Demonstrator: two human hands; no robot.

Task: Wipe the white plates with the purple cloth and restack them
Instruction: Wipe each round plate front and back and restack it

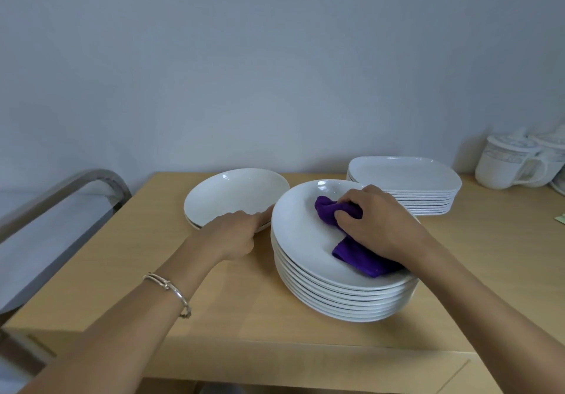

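2-plate stack [235, 195] sat left of centre. Left hand [234, 231] lay between it and the tall stack [336, 299], fingers curled at the rim of the top plate [299, 238]; grip could not be judged. Right hand [379, 225], fingers curled, pinched the bunched purple cloth [360, 256] against that plate.

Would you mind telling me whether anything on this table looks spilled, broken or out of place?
Nothing stands out. The tall stack of round plates sits evenly, the purple cloth lies on its top plate under the right hand, and the square plates behind are neatly stacked. No spills or chips show.
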